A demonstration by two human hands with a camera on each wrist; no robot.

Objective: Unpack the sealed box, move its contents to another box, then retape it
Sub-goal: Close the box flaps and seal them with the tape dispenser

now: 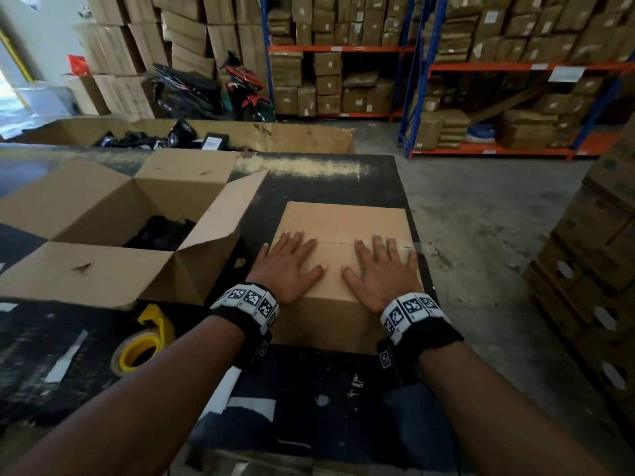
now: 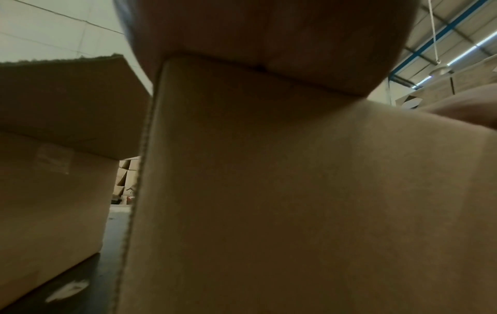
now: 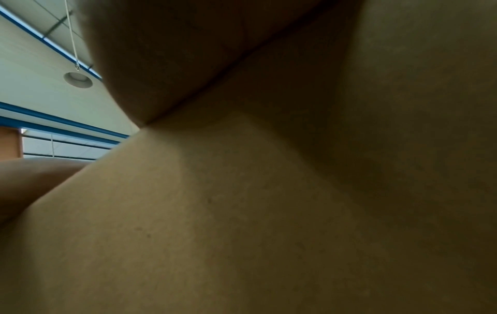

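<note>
A closed brown box [image 1: 343, 221] sits on the black table [image 1: 326, 180], with clear tape along its centre seam. My left hand [image 1: 288, 262] and right hand [image 1: 381, 266] lie flat on its top, fingers spread and straight. To the left stands an open box [image 1: 103, 214] with its flaps out and black packets [image 1: 158, 231] inside. Both wrist views show only the closed box's near wall [image 2: 296, 191] [image 3: 215, 212] from below, with each palm [image 2: 269, 31] [image 3: 174, 53] resting on the top edge. The open box [image 2: 48, 180] shows at the left of the left wrist view.
A yellow tape dispenser [image 1: 144, 341] lies on the table by my left forearm. A long cardboard bin [image 1: 275, 135] with black packets runs along the table's far side. Stacked cartons [image 1: 591, 262] stand at the right. Blue and orange racking [image 1: 481, 67] and a motorbike [image 1: 240, 87] stand behind.
</note>
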